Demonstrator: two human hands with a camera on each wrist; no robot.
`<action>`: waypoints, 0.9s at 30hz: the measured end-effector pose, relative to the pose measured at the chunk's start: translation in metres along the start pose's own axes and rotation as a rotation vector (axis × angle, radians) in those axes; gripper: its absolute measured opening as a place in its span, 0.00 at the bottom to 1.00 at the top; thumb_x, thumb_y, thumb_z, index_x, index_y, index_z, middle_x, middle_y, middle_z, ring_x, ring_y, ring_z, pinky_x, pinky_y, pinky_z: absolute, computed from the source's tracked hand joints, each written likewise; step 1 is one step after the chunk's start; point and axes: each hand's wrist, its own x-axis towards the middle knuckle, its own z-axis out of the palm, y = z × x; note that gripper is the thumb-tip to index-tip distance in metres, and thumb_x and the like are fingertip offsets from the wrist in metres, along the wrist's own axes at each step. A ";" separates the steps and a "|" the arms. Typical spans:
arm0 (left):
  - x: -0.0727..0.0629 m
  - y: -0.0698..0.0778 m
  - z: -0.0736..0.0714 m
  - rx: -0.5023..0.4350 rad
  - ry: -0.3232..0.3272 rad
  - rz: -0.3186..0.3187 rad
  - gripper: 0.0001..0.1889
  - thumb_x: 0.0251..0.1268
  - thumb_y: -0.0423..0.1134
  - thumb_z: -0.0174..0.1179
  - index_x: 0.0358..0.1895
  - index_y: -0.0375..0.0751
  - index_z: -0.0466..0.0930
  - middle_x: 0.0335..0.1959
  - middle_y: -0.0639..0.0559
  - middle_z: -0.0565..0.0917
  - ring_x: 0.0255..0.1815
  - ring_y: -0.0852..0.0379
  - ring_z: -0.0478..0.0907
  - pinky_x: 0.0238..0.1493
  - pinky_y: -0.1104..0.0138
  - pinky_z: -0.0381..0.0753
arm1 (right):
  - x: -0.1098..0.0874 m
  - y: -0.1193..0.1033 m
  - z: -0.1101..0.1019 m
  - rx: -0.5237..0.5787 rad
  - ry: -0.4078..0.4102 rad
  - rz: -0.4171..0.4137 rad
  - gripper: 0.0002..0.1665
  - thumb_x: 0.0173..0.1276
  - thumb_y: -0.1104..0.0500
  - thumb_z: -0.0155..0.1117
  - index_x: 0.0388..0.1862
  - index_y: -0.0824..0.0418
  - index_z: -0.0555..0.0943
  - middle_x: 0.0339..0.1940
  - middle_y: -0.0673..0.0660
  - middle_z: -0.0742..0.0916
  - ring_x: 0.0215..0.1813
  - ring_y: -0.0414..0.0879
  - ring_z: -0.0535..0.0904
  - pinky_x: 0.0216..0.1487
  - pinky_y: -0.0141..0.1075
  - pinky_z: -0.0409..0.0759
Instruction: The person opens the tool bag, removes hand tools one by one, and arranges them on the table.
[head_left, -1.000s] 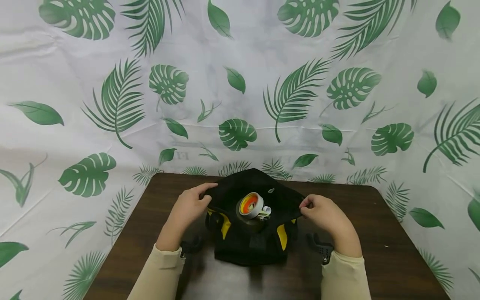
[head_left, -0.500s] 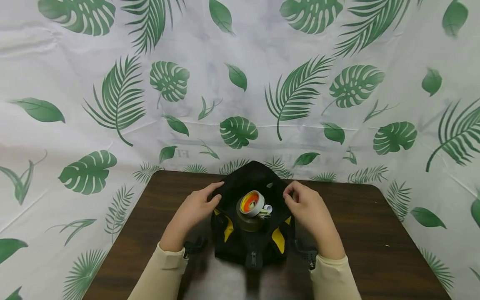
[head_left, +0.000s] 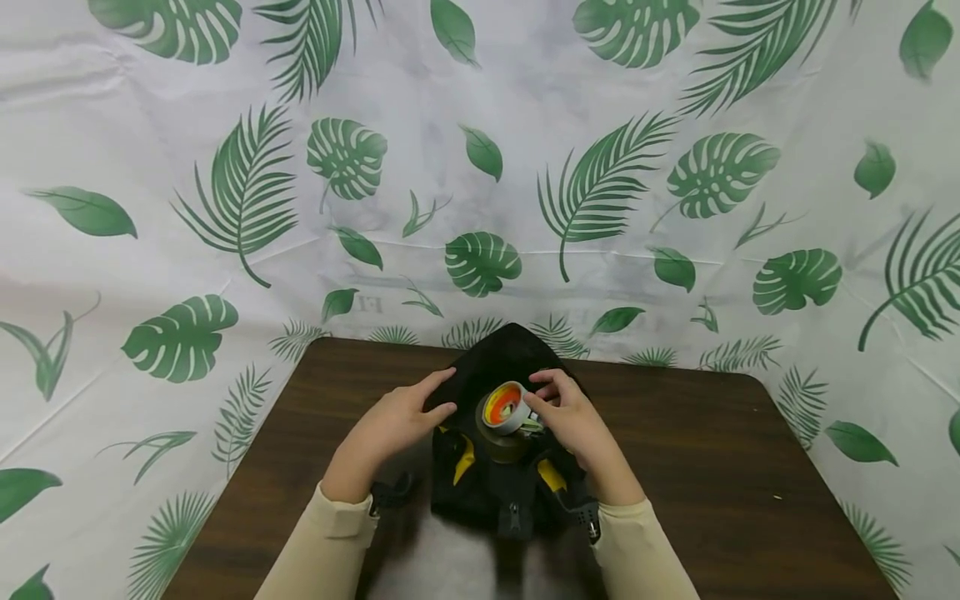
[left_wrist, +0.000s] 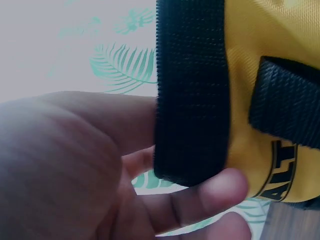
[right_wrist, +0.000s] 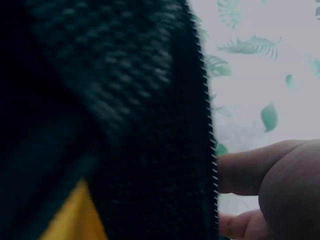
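Note:
A black and yellow tool bag [head_left: 480, 493] stands on the table with its zippered mouth open. Inside, a white tape roll with an orange core [head_left: 506, 408] leans on a larger brown tape roll [head_left: 501, 447]. My left hand [head_left: 397, 423] is at the bag's left rim, index finger stretched along it and thumb apart. In the left wrist view, part of that hand passes behind the zipper edge [left_wrist: 192, 95]. My right hand [head_left: 576, 423] is over the right side of the mouth, its thumb at the white tape roll's edge. In the right wrist view, its fingertips are hidden behind the bag's zipper edge [right_wrist: 200, 125].
The bag sits on a dark brown table [head_left: 697, 467]. Behind it hangs a white cloth with green leaf prints [head_left: 480, 262]. A zipper end strap [head_left: 514, 517] hangs down the bag's front. Small items beside the white tape roll are partly covered by my right hand.
My right hand has let go of the bag's right rim and moved left over the mouth to the white tape roll. The mouth has narrowed. My left hand has shifted slightly right, its fingers looser.

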 end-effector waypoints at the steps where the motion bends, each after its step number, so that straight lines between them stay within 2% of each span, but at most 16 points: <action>1: 0.000 0.000 0.000 0.004 -0.004 -0.002 0.35 0.84 0.58 0.60 0.87 0.68 0.61 0.75 0.44 0.82 0.67 0.43 0.85 0.74 0.37 0.78 | 0.001 0.002 0.001 -0.032 -0.005 0.012 0.28 0.85 0.50 0.64 0.77 0.58 0.74 0.58 0.63 0.81 0.52 0.56 0.80 0.51 0.41 0.82; 5: -0.001 -0.002 0.000 0.015 -0.018 -0.006 0.36 0.83 0.58 0.60 0.88 0.67 0.61 0.74 0.45 0.83 0.64 0.45 0.86 0.73 0.38 0.79 | 0.004 0.010 0.004 -0.103 -0.010 0.039 0.30 0.85 0.48 0.65 0.80 0.54 0.74 0.59 0.62 0.83 0.53 0.53 0.79 0.50 0.43 0.79; 8: -0.001 -0.002 -0.001 0.012 -0.022 -0.004 0.36 0.83 0.58 0.61 0.88 0.66 0.61 0.73 0.44 0.83 0.63 0.45 0.87 0.73 0.38 0.79 | 0.005 0.013 0.006 -0.123 -0.015 0.045 0.31 0.85 0.49 0.65 0.81 0.51 0.73 0.58 0.62 0.83 0.50 0.54 0.79 0.47 0.43 0.77; 13: -0.001 -0.003 -0.002 0.012 -0.022 -0.006 0.36 0.83 0.58 0.61 0.88 0.66 0.61 0.75 0.44 0.82 0.67 0.43 0.85 0.74 0.37 0.78 | 0.010 0.018 0.010 -0.159 -0.020 0.029 0.31 0.84 0.49 0.65 0.82 0.49 0.73 0.53 0.61 0.83 0.43 0.52 0.76 0.41 0.42 0.74; 17: 0.001 -0.004 -0.004 0.008 -0.024 -0.002 0.36 0.83 0.58 0.60 0.88 0.66 0.60 0.76 0.43 0.81 0.69 0.41 0.84 0.75 0.37 0.76 | 0.014 0.018 0.011 -0.173 -0.023 0.008 0.31 0.85 0.48 0.65 0.82 0.47 0.74 0.51 0.61 0.83 0.43 0.53 0.76 0.41 0.42 0.74; 22: 0.002 -0.006 -0.005 0.004 -0.032 0.001 0.37 0.83 0.58 0.60 0.88 0.67 0.59 0.77 0.43 0.80 0.70 0.40 0.83 0.75 0.37 0.76 | 0.016 0.010 0.004 -0.177 -0.070 0.040 0.27 0.85 0.45 0.63 0.79 0.44 0.78 0.56 0.60 0.85 0.49 0.54 0.80 0.47 0.44 0.77; 24: 0.002 -0.006 -0.006 0.004 -0.039 -0.001 0.37 0.83 0.59 0.60 0.88 0.67 0.59 0.77 0.44 0.80 0.70 0.41 0.83 0.75 0.37 0.76 | 0.018 0.006 0.002 -0.222 -0.091 0.057 0.26 0.85 0.44 0.64 0.77 0.45 0.80 0.58 0.60 0.86 0.51 0.54 0.81 0.49 0.45 0.79; 27: 0.001 -0.006 -0.005 -0.003 -0.045 0.001 0.37 0.83 0.59 0.61 0.88 0.67 0.58 0.77 0.44 0.80 0.70 0.41 0.84 0.75 0.37 0.76 | 0.024 -0.002 0.000 -0.304 -0.111 0.053 0.24 0.82 0.44 0.67 0.71 0.48 0.83 0.54 0.60 0.88 0.46 0.53 0.82 0.46 0.44 0.80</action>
